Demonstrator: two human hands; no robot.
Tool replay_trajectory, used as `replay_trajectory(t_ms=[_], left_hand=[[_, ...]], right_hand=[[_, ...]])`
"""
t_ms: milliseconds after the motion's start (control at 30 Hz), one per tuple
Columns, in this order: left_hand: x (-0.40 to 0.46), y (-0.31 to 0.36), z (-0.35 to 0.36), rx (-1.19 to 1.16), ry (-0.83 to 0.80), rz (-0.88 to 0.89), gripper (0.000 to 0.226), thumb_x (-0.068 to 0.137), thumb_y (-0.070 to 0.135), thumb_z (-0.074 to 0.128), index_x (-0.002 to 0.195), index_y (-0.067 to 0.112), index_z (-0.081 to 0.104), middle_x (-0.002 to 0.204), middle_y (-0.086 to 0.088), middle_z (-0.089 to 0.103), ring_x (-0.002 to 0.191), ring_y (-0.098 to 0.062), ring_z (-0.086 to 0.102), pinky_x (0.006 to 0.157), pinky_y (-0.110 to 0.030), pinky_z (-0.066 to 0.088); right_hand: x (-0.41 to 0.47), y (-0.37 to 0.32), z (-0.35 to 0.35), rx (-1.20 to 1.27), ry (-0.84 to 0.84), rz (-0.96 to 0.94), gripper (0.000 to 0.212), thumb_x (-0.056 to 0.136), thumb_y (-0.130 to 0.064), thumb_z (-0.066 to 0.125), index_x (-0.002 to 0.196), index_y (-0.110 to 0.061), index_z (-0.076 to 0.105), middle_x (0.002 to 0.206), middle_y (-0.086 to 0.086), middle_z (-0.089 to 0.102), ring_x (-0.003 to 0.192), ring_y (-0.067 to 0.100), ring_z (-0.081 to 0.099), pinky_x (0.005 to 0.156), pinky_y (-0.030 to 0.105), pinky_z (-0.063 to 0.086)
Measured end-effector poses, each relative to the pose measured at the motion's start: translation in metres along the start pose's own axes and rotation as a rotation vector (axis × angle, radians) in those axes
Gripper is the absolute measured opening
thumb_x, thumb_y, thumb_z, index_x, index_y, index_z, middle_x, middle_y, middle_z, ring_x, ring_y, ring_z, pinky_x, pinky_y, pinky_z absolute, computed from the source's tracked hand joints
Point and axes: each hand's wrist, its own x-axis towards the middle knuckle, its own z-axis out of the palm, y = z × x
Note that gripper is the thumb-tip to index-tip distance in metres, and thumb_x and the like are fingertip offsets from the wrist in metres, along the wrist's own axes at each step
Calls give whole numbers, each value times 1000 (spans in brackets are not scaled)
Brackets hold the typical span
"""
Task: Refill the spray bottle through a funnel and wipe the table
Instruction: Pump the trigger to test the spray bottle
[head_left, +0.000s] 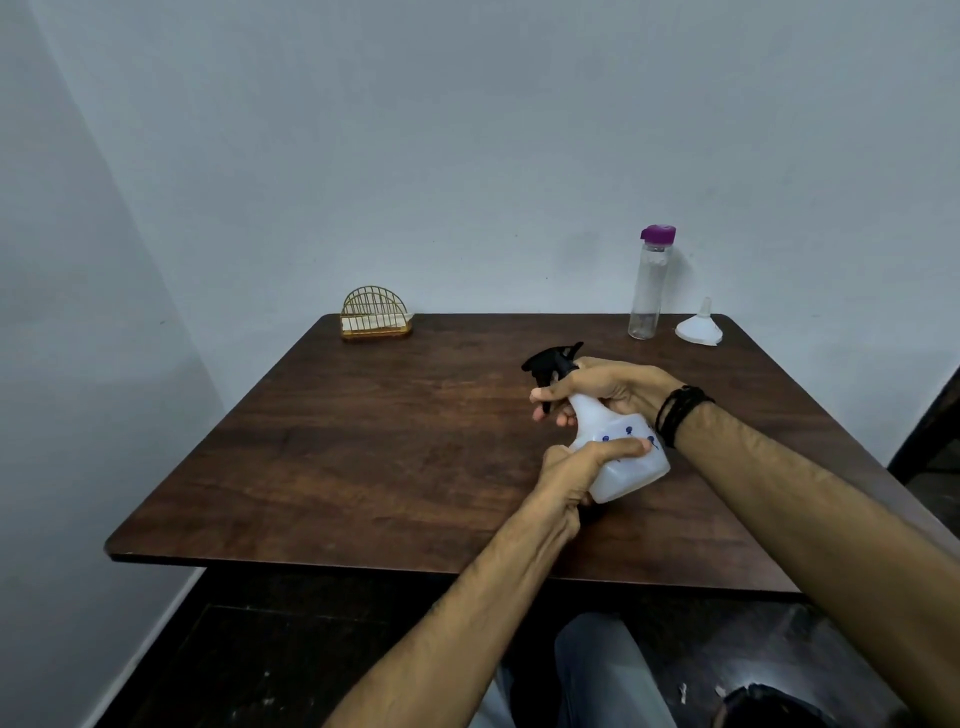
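Observation:
A white translucent spray bottle (628, 467) with a black trigger head (551, 359) is tilted over the dark wooden table (363, 447). My left hand (576, 467) grips its body from below and the side. My right hand (597, 387) is curled round the neck just under the black head. A clear water bottle (647, 291) with a purple cap stands at the table's far right. A white funnel (700, 326) lies mouth down beside it, spout up.
A gold wire napkin holder (375, 314) with white napkins stands at the far left of the table. Walls close in the table at the back and left. My knees show below the table's near edge.

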Motion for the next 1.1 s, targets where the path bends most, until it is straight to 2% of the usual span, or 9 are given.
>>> replay_trajectory(t_ms=[167,300,400,500,667,767,867,967,1100], left_hand=[[8,-1,0,124,111,132,100,25,53,98,111,16,61,106,-2,72,93,-18,72,78,-36,63],[18,0,-12,359,278,281,101,35,57,95,117,23,47,116,5,56,109,-18,59,91,-42,56],[24,3,-23,520,353,367,106,36,57,95,124,23,46,118,6,50,116,-17,53,95,-42,53],[30,6,-32,599,341,415,111,32,57,93,127,24,45,120,8,49,118,-16,51,98,-42,51],[44,6,-53,431,104,355,93,52,34,99,125,27,42,123,5,53,109,-14,56,87,-34,54],[49,4,-52,442,169,399,94,45,43,99,124,28,50,121,6,58,108,-13,59,87,-37,57],[49,3,-40,482,260,432,100,33,61,92,118,28,51,116,8,59,105,-13,61,86,-40,60],[49,0,-27,538,337,437,101,30,70,84,113,26,47,111,9,55,103,-13,58,84,-42,58],[53,-6,-31,452,276,442,95,39,67,87,114,25,47,116,6,58,105,-12,60,86,-39,57]], right_hand=[[-10,-3,-1,111,-24,-178,46,90,-27,71,126,1,64,120,17,72,60,13,60,58,25,56],[-14,0,6,100,136,-351,45,88,-34,75,124,-10,64,112,12,74,70,17,63,73,36,58],[-14,6,7,200,230,-496,41,87,-33,76,122,-13,68,119,19,70,83,21,67,85,37,56],[-12,13,6,323,241,-590,42,85,-28,77,120,-7,70,123,23,67,90,24,69,84,34,52],[-15,14,9,446,137,-701,42,91,-22,67,125,3,64,121,24,69,98,31,67,93,37,53],[-13,10,17,356,262,-714,32,95,-20,66,121,-1,68,116,16,74,99,32,70,94,39,54],[-8,6,27,275,514,-704,25,95,-17,68,117,-7,73,103,8,78,93,24,74,87,28,53],[-7,4,34,201,700,-687,24,94,-21,70,117,-16,74,93,-4,77,87,0,70,78,13,50],[-11,6,30,211,650,-674,22,94,-22,70,116,-24,73,91,-9,75,82,-1,67,77,15,51]])
